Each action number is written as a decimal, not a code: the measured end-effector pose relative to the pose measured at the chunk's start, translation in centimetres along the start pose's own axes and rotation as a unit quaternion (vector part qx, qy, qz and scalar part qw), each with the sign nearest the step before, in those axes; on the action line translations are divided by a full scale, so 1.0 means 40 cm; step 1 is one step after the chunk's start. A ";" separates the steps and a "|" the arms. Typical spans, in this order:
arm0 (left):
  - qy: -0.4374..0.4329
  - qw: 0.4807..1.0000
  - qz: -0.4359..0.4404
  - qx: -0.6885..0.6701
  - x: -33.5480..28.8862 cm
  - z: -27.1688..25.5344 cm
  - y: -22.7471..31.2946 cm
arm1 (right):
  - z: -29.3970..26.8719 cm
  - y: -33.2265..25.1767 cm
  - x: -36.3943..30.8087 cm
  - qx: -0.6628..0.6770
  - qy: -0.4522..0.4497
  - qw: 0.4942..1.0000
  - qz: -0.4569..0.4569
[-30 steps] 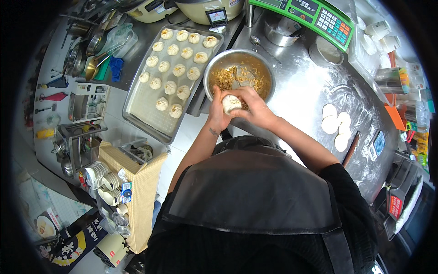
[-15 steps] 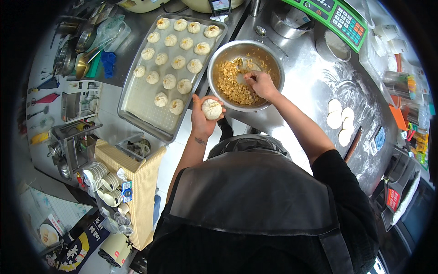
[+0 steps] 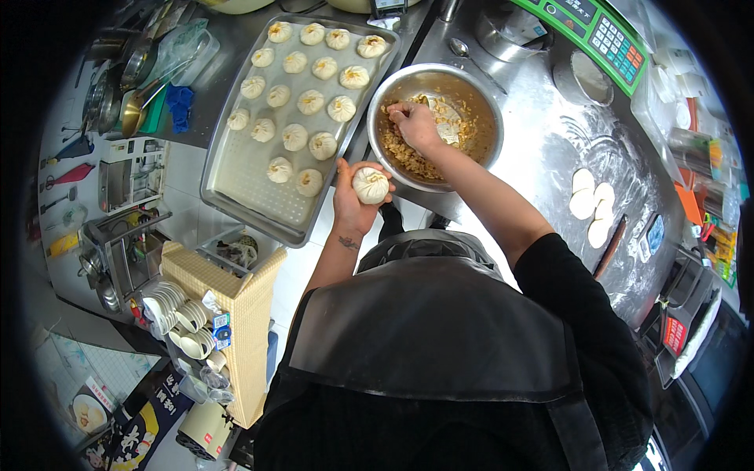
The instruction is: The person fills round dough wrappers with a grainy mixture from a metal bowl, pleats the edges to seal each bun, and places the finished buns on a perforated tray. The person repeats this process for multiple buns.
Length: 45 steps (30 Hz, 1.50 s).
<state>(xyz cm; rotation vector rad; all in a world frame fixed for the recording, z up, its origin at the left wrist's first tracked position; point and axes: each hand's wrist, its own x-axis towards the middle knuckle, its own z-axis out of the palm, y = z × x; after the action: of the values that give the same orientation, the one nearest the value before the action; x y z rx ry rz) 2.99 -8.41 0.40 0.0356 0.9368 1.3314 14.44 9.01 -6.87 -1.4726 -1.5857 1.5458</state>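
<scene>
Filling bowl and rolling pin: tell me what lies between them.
In the head view, pale dough discs lie between them on the floured steel worktop.

Bright light, glare on steel table [image 3: 525, 145], dark bent edges

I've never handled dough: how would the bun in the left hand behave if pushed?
The bun probably dents easily, as its pleated skin looks like soft dough. Its rounded sides suggest it might roll or wobble if nudged, though the left hand cups it.
</scene>
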 end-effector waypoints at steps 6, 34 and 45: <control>0.013 1.000 0.004 -0.010 -0.005 -0.014 0.014 | 0.003 -0.030 -0.030 -0.038 0.025 0.999 -0.018; 0.011 1.000 0.013 -0.017 0.008 -0.049 0.035 | 0.008 -0.046 -0.097 0.125 -0.070 0.990 -0.012; 0.020 0.998 0.058 0.001 0.069 -0.004 0.082 | -0.058 -0.164 -0.238 0.302 -0.181 0.936 0.011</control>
<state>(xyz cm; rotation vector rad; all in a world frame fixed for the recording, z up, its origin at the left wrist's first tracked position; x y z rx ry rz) 0.12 -5.23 0.48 0.0671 0.9817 1.4421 17.09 2.85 2.81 -0.9017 -1.0977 2.1582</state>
